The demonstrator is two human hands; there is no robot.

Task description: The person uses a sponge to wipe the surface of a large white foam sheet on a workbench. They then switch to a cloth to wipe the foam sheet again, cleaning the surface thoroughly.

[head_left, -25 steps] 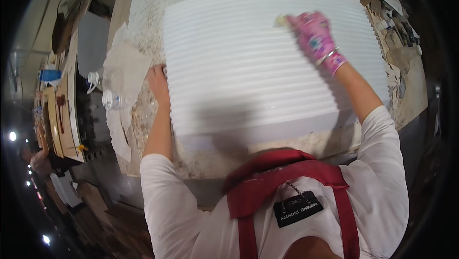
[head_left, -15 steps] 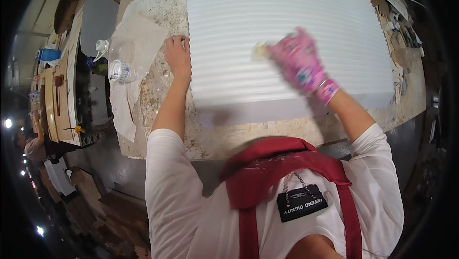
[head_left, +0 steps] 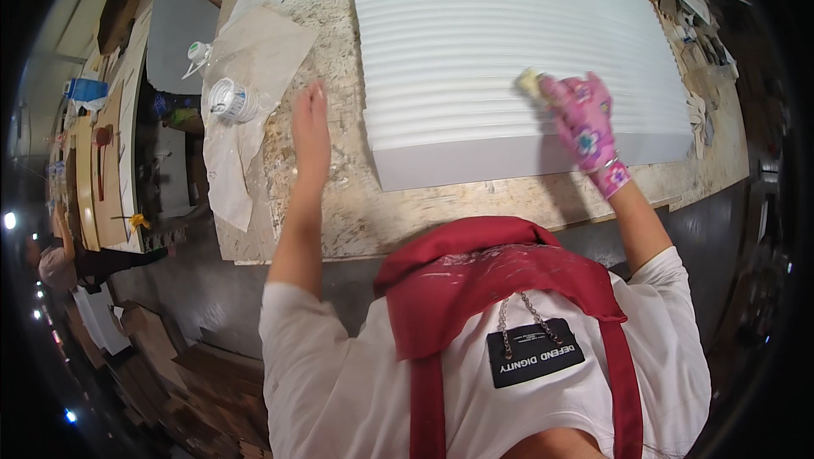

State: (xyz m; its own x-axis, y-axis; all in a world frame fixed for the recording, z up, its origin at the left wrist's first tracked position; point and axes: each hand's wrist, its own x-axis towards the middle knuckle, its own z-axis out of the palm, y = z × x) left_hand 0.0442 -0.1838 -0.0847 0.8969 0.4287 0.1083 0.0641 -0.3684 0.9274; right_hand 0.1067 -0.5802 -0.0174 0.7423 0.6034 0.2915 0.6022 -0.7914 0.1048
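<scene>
A large white ridged slab (head_left: 458,52) with a plain pale-grey near side (head_left: 475,164) lies on the worn worktable. My right hand (head_left: 585,124), in a pink flowered glove, pinches a small pale-yellow pad (head_left: 530,83) over the slab's near right part. Blur hides the pad's exact kind, and I cannot tell if it touches the ridges. My left hand (head_left: 313,133) is bare, left of the slab and apart from it. Its fingers are stretched out close together, holding nothing.
Left of my left hand, a creased beige sheet (head_left: 267,39) bears a clear bottle with a white cap (head_left: 198,54) and a white round-topped container (head_left: 229,99). Scraps (head_left: 691,52) line the slab's far right. Another person (head_left: 58,260) stands at far left.
My left hand has come away from the slab's left edge and its fingers have straightened. My right hand has moved right with the pad. The slab sits slightly further right in view.
</scene>
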